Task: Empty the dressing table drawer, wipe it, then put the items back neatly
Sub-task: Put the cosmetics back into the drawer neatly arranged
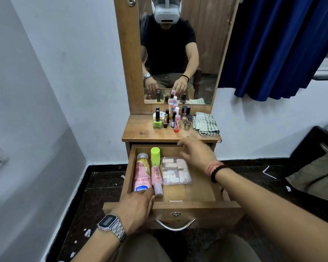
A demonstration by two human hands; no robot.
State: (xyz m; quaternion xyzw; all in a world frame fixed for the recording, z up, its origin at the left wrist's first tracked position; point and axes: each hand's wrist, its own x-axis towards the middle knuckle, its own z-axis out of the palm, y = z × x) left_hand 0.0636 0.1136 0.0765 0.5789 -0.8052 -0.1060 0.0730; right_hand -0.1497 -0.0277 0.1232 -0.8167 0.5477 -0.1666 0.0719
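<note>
Open drawer [206,186], pink lotion bottle [141,174], left hand [136,205] touching it, right hand [197,154] hovering

Dim indoor light, wide-angle edge distortion, slight blur.

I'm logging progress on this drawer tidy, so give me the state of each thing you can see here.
Drawer: pulled open.
Vaseline bottle: lying flat in drawer, left side.
Pink bottle: lying flat beside it.
Clear box: flat in drawer.
Cloth: folded on tabletop.
Nail polish bottles: upright on tabletop.
Left hand: touching the Vaseline bottle.
Right hand: open above drawer.

A blue curtain [280,48] hangs at the right, above a dark speckled floor [100,184].
</note>
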